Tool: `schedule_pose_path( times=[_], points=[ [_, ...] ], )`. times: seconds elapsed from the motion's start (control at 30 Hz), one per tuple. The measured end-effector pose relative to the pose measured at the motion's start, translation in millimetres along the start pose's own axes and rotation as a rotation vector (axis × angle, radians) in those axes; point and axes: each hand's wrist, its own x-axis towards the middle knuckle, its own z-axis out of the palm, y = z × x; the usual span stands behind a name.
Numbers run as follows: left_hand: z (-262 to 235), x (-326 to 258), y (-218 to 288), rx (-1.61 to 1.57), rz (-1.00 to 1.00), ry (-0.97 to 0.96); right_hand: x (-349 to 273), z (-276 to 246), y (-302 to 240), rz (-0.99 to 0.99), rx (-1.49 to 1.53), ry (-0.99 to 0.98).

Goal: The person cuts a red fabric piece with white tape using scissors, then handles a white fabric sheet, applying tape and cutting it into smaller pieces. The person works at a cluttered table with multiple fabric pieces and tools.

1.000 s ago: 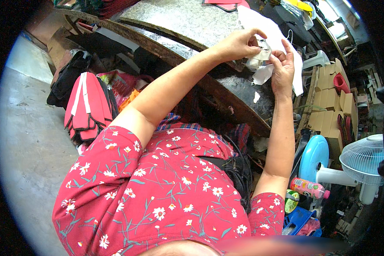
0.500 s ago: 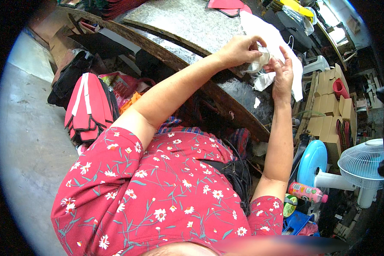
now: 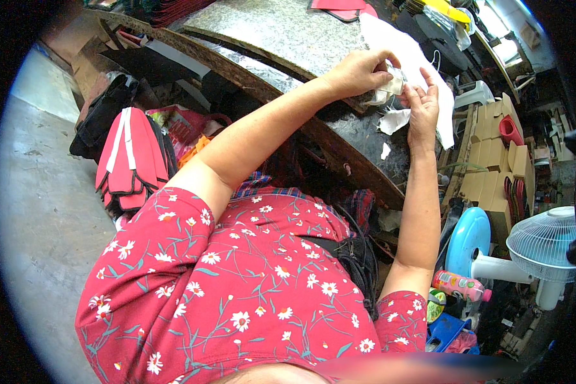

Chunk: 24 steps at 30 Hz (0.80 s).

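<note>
Over the dark worktop, my left hand (image 3: 363, 72) is closed with thumb and forefinger on a small whitish strip (image 3: 393, 86), cloth-like or film-like. My right hand (image 3: 421, 110) pinches the right end of that strip between thumb and forefinger, its other fingers raised. Behind both hands spreads a larger white sheet (image 3: 390, 33), with frayed threads along its edge. A torn white scrap (image 3: 395, 121) lies just below the strip, and a smaller scrap (image 3: 385, 152) rests nearer the table edge.
A pale stone-like board (image 3: 281, 35) covers the far worktop (image 3: 365, 137), with red pieces (image 3: 339, 8) at its back. Stacked red pieces with black edging (image 3: 131, 153) stand at the left. To the right are cardboard boxes (image 3: 489, 153), a fan (image 3: 544, 243) and a pink bottle (image 3: 461, 286).
The whitish strip has shifted and lies less curved between my hands. My right thumb and forefinger have come together on its end. Both arms stay nearly in place.
</note>
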Motion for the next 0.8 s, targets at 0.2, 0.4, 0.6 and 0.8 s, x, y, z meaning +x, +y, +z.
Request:
schedule_pose_path(
  times=[0.2, 0.4, 0.6, 0.8],
  points=[
    [3.8, 0.2, 0.7, -0.007, -0.008, -0.02, 8.5, -2.9, 4.7, 0.047, 0.006, 0.182],
    [5.4, 1.9, -5.0, -0.05, -0.028, 0.063, 9.4, -5.6, 3.7, 0.114, 0.044, 0.142],
    [4.4, 1.4, -3.6, 0.073, 0.051, 0.094, 4.5, -4.4, 1.7, -0.23, -0.093, 0.196],
    [4.5, 2.5, -5.7, -0.054, -0.01, -0.024, 2.3, 0.5, 2.2, -0.062, -0.032, 0.056]
  ],
)
